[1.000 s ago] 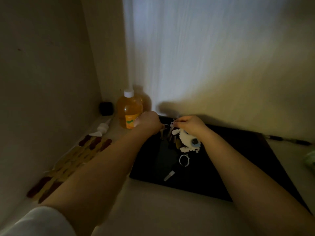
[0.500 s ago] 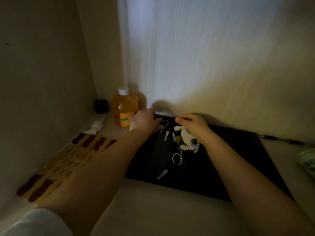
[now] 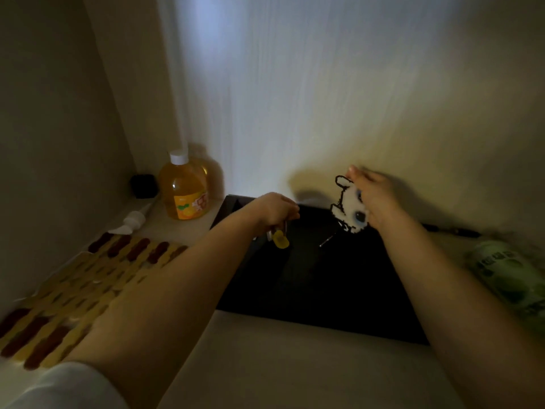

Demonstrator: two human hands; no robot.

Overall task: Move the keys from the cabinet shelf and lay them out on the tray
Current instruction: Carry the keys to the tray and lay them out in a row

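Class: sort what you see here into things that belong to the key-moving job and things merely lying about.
Job: left hand holding yellow-tagged keys; right hand holding white charm keyring; black tray.

Lying about: orange bottle; patterned mat; green packet; pen.

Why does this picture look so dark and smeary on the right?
Head view: dim light falls only on the back wall; the black tray swallows detail; the right hand with its white charm and the green pack are motion-blurred; wide-angle bending at the edges.
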